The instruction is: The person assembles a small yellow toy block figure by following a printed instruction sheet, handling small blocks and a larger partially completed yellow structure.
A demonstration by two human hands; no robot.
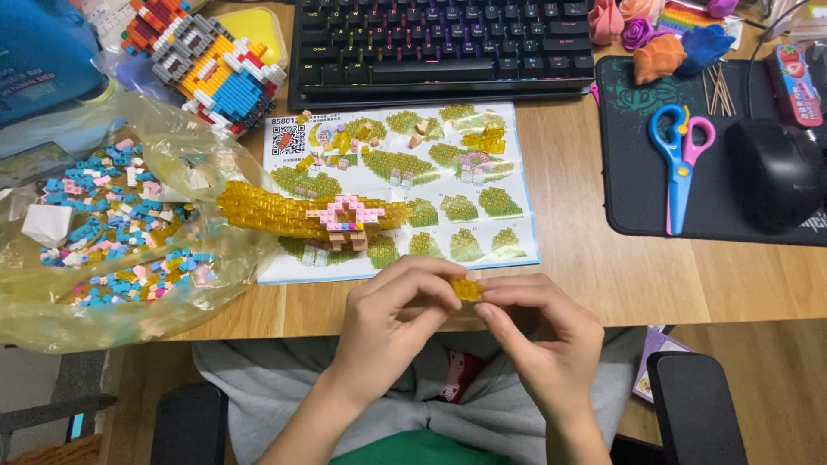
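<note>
A small clear-yellow brick cluster [467, 288] is pinched between the fingertips of my left hand [392, 323] and my right hand [538, 331], just past the wooden desk's front edge. Beyond the hands, a curved yellow brick build with a pink piece on top [306, 213] lies across an open instruction sheet [482, 168]. Several loose blue, pink and white bricks [121, 224] sit spread on a clear plastic bag [215, 267] to the left.
A black keyboard [439, 43] lies at the back. A colourful finished brick figure [211, 73] stands at the back left. On the right, a black mat [629, 172] carries blue-and-pink scissors [680, 159] and a black mouse [775, 172]. Paper flowers [659, 39] sit behind the mat.
</note>
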